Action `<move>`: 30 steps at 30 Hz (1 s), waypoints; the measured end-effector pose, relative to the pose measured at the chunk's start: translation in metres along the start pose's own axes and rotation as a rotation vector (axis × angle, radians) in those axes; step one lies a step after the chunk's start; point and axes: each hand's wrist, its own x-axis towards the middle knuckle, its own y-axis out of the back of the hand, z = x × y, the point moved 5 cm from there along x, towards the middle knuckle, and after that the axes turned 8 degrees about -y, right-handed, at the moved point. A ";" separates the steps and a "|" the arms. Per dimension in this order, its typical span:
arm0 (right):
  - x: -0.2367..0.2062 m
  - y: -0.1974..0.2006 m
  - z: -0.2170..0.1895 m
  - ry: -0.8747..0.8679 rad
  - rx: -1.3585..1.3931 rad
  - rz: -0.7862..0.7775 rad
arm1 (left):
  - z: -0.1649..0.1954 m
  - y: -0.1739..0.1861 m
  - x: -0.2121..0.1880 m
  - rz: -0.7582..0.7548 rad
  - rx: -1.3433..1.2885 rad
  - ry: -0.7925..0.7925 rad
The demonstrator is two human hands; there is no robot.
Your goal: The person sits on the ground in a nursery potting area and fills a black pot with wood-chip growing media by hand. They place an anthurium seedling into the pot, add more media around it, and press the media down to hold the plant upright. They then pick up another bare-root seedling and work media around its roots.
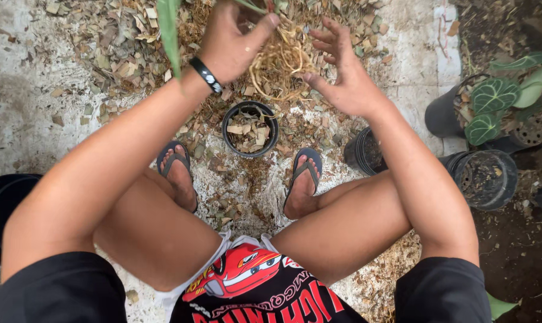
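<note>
My left hand [229, 42], with a black band on its wrist, is closed around the base of a plant whose tangled pale roots [280, 63] hang down and whose long green leaf [169, 33] runs off the top edge. My right hand [343, 72] is beside the root ball with fingers spread, fingertips touching the roots. Below them, between my sandalled feet, a small black pot [250, 127] stands on the ground, partly filled with dry bark chips.
Dry chips and leaf litter [115, 42] cover the pale concrete ahead. Empty black pots [483, 176] and one more [362, 152] stand at my right, next to a potted plant with dark veined leaves [492, 98]. A black container [2, 209] sits at left.
</note>
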 end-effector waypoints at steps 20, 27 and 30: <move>-0.030 -0.230 0.168 -1.153 -0.042 -0.663 | -0.057 0.004 -0.083 0.050 -0.014 0.277; -0.057 -0.280 0.200 -1.106 0.798 -0.190 | -0.112 -0.042 -0.171 -0.084 0.017 0.523; -0.066 -0.283 0.210 -1.047 0.886 -0.073 | -0.127 -0.065 -0.211 -0.080 0.008 0.555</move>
